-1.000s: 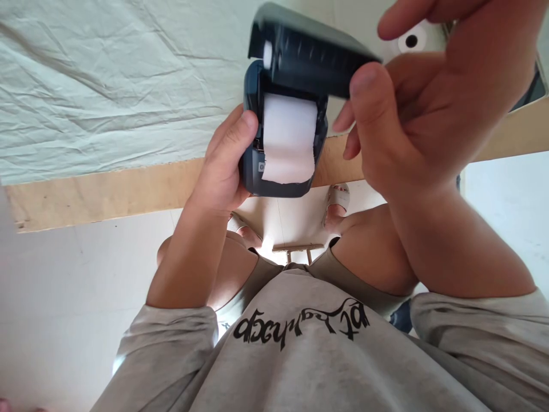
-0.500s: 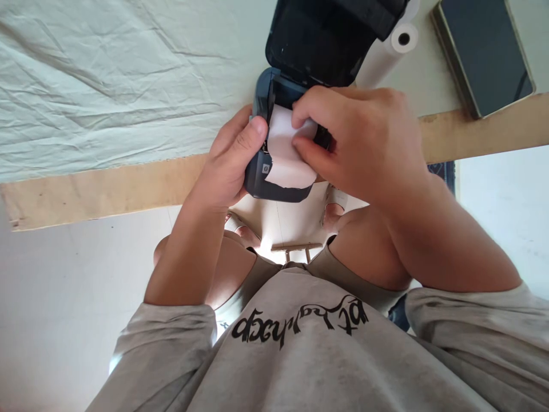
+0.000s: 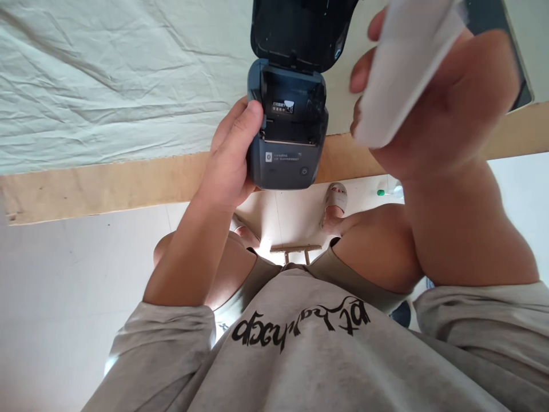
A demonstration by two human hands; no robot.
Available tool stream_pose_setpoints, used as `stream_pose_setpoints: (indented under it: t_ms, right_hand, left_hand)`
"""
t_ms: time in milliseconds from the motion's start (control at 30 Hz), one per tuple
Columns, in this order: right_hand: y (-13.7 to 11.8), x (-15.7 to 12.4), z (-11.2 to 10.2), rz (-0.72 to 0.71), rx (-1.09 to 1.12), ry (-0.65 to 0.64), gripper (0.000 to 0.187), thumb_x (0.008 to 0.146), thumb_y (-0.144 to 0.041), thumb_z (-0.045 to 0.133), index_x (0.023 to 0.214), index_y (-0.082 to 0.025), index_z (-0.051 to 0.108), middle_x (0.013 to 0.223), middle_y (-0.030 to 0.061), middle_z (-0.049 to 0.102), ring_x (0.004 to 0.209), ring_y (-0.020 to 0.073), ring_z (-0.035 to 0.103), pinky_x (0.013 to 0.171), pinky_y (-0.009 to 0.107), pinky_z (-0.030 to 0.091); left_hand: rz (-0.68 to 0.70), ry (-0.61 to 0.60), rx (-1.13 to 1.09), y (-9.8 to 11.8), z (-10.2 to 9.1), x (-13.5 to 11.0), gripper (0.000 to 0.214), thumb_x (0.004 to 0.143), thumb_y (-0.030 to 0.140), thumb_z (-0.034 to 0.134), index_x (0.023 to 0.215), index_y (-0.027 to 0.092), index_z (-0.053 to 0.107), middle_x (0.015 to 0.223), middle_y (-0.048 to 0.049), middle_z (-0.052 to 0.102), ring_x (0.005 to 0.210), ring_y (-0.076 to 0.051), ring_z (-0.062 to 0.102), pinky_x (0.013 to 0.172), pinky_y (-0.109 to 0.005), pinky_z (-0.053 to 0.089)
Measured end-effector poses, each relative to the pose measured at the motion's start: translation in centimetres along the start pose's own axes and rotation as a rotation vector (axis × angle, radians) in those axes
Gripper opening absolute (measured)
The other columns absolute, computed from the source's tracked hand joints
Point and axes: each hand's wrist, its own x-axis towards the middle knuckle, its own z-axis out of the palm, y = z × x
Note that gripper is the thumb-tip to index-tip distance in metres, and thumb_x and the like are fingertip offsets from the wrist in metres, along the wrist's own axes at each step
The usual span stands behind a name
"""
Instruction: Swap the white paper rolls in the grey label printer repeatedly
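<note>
Head camera: your left hand [image 3: 234, 154] gripped the open portable printer [image 3: 287, 163], and there, out to its right, your right hand [image 3: 463, 109] clutched white paper [image 3: 397, 77], slanting down-left!

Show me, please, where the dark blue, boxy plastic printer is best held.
Probably by the left edge of the printer, from the left, where the left hand grips: that edge is rounded, while the open black plastic lid might swing.
</note>
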Motion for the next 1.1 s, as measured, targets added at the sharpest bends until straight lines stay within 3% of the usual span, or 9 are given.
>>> stream_pose_setpoints:
  t_ms: [100,200,333,467,633,800,867,1000,1100]
  right_hand:
    - [0.9,0.5,-0.3,0.012,0.125,0.152,0.023,0.070,-0.032,0.032,0.087,-0.020,0.042,0.066,0.0003,0.035,0.051,0.0104,0.042,0.036,0.023,0.030]
    - [2.4,0.5,-0.3,-0.106,-0.084,0.251,0.020,0.074,-0.036,0.043,0.086,-0.022,0.038,0.069,-0.0021,0.037,0.046,0.0068,0.039,0.034,0.022,0.029]
    - [3.2,-0.1,-0.5,-0.218,-0.531,0.218,0.019,0.077,-0.042,0.047,0.078,-0.024,0.042,0.071,-0.0019,0.045,0.060,0.0089,0.047,0.055,0.026,0.042]
    - [2.9,-0.5,-0.7,-0.284,-0.856,0.212,0.015,0.078,-0.039,0.049,0.084,-0.026,0.046,0.084,0.0004,0.053,0.076,0.0130,0.048,0.069,0.029,0.042]
    - [3.5,-0.5,-1.0,-0.227,-0.910,0.166,0.036,0.068,-0.020,0.057,0.102,-0.027,0.045,0.093,-0.0014,0.056,0.074,0.0106,0.051,0.067,0.027,0.045]
    - [3.2,-0.8,-1.4,-0.227,-0.882,0.109,0.054,0.062,-0.021,0.062,0.112,-0.025,0.042,0.101,0.0002,0.058,0.083,0.0126,0.057,0.067,0.027,0.045]
    - [2.7,-0.9,-2.1,-0.329,-0.837,0.201,0.048,0.063,-0.024,0.060,0.109,-0.022,0.046,0.102,0.0028,0.057,0.084,0.0136,0.057,0.061,0.025,0.041]
    - [2.8,-0.4,-4.2,-0.568,-0.799,0.556,0.030,0.063,-0.018,0.052,0.092,-0.019,0.057,0.084,0.0032,0.056,0.065,0.0093,0.050,0.047,0.024,0.028]
    - [3.7,0.1,-5.0,-0.388,-0.886,0.568,0.040,0.059,-0.012,0.056,0.099,-0.019,0.052,0.096,0.0073,0.055,0.077,0.0120,0.052,0.049,0.024,0.032]
  left_hand:
    - [-0.026,-0.002,-0.007,0.3,0.1,-0.1,0.027,0.084,0.040,0.044,0.091,0.019,0.060,0.080,-0.0051,0.058,0.075,-0.018,0.059,0.043,-0.025,0.037]
    - [-0.039,0.000,0.001,0.3,0.2,-0.1,0.028,0.083,0.041,0.045,0.092,0.020,0.060,0.085,-0.0062,0.060,0.082,-0.022,0.061,0.040,-0.026,0.037]
    - [-0.069,0.013,0.009,0.1,0.3,-0.1,0.029,0.081,0.044,0.047,0.093,0.021,0.060,0.094,-0.0055,0.062,0.084,-0.023,0.062,0.043,-0.028,0.039]
    - [-0.051,0.025,0.011,0.2,0.3,-0.1,0.029,0.082,0.043,0.046,0.093,0.021,0.061,0.093,-0.0050,0.063,0.088,-0.024,0.061,0.049,-0.029,0.043]
    - [-0.068,-0.001,0.019,0.4,0.2,-0.1,0.031,0.083,0.042,0.044,0.094,0.019,0.062,0.088,-0.0060,0.062,0.080,-0.021,0.061,0.045,-0.027,0.041]
    - [-0.058,0.023,0.023,0.2,0.2,0.0,0.028,0.082,0.042,0.044,0.092,0.022,0.061,0.087,-0.0054,0.061,0.078,-0.021,0.061,0.045,-0.027,0.043]
    - [-0.057,0.028,0.027,0.2,0.3,0.0,0.026,0.081,0.043,0.046,0.091,0.024,0.061,0.085,-0.0048,0.061,0.082,-0.022,0.061,0.050,-0.028,0.046]
    - [-0.068,-0.004,0.012,0.3,0.3,0.1,0.024,0.079,0.042,0.049,0.089,0.024,0.061,0.093,-0.0051,0.063,0.086,-0.024,0.061,0.057,-0.033,0.049]
    - [-0.062,0.003,0.000,0.3,0.2,0.1,0.024,0.080,0.043,0.049,0.089,0.023,0.060,0.097,-0.0047,0.063,0.088,-0.024,0.061,0.058,-0.033,0.048]
